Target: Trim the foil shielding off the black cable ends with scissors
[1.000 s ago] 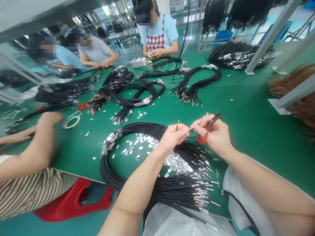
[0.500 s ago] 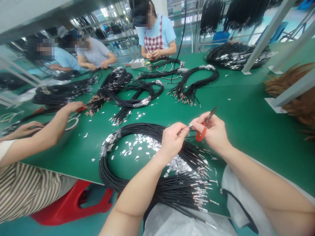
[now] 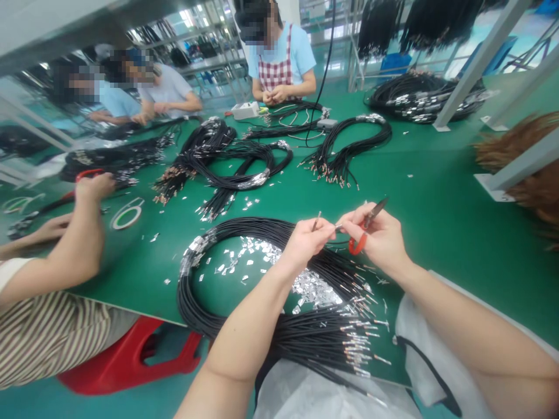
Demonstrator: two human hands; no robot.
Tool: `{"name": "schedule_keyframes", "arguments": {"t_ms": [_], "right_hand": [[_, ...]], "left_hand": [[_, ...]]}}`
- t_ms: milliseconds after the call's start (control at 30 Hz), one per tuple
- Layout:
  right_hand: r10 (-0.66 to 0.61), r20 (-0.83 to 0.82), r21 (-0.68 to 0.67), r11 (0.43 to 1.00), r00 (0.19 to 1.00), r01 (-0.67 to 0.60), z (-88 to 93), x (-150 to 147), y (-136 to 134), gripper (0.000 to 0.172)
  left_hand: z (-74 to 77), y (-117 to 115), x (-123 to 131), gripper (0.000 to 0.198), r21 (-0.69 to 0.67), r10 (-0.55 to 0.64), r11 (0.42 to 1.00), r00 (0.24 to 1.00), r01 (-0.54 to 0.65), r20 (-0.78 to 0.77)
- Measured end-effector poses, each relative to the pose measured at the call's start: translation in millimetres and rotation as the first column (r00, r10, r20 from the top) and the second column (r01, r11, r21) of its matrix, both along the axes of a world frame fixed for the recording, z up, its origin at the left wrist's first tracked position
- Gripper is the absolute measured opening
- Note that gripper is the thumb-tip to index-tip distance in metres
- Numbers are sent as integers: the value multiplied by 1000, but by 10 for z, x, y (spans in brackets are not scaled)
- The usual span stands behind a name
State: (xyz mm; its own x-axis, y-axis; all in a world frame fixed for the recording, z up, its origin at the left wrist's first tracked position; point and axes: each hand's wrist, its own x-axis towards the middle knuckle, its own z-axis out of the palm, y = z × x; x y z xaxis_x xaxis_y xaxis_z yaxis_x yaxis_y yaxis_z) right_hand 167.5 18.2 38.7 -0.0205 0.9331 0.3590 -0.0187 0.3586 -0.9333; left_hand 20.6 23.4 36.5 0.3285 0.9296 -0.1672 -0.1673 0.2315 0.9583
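Left hand (image 3: 305, 247): fingertips pinching a metal-tipped wire (image 3: 316, 222). Right hand (image 3: 378, 235): fingers curled around red-handled snips (image 3: 358, 245). Both held above a coiled black cable bundle (image 3: 205, 308).

A worker's left hand (image 3: 308, 244) pinches a wire terminal (image 3: 316, 221) while the right hand (image 3: 379, 235) holds red-handled snips (image 3: 356, 245) above black cables (image 3: 227, 228) on a green desk (image 3: 437, 244).
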Motion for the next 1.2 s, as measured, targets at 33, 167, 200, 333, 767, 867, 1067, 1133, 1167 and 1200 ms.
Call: {"name": "schedule_keyframes", "arguments": {"t_ms": [33, 167, 200, 333, 767, 867, 1067, 1133, 1167, 1200], "right_hand": [[8, 22, -8, 1000, 1000, -8, -1, 17, 11, 19], [-13, 310, 5, 1000, 951, 12, -38, 115, 86, 21], [-17, 398, 17, 1000, 917, 11, -51, 136, 105, 23], [70, 629, -3, 996, 774, -87, -85, 150, 133, 25], [57, 754, 19, 994, 655, -108, -22, 130, 88, 31], [63, 731, 22, 993, 679, -116, -9, 130, 83, 29], [191, 610, -62, 979, 769, -194, -14, 142, 111, 30], [228, 595, -109, 973, 771, -203, -22, 148, 124, 32], [241, 595, -135, 971, 767, -200, -27, 152, 132, 32], [251, 600, -161, 968, 760, -193, -32, 156, 140, 32]], "left_hand": [[-2, 1, 3, 34, 1, 14, 1000, 1000, -14, 16], [-21, 7, 5, 28, 78, 168, 981, 981, -175, 97], [-25, 7, 3, 27, 105, 208, 970, 972, -219, 107], [-47, 3, -4, 25, 189, 299, 931, 950, -311, 90], [-124, -14, 5, 21, 398, 308, 888, 940, -229, -146], [-120, -22, 7, 19, 414, 312, 881, 939, -228, -145], [-139, -27, 19, 18, 414, 324, 875, 938, -249, -122], [-146, -18, 20, 19, 407, 343, 870, 935, -280, -89], [-148, -10, 16, 20, 399, 361, 864, 931, -308, -62], [-147, -2, 10, 21, 388, 380, 857, 924, -339, -31]]}}
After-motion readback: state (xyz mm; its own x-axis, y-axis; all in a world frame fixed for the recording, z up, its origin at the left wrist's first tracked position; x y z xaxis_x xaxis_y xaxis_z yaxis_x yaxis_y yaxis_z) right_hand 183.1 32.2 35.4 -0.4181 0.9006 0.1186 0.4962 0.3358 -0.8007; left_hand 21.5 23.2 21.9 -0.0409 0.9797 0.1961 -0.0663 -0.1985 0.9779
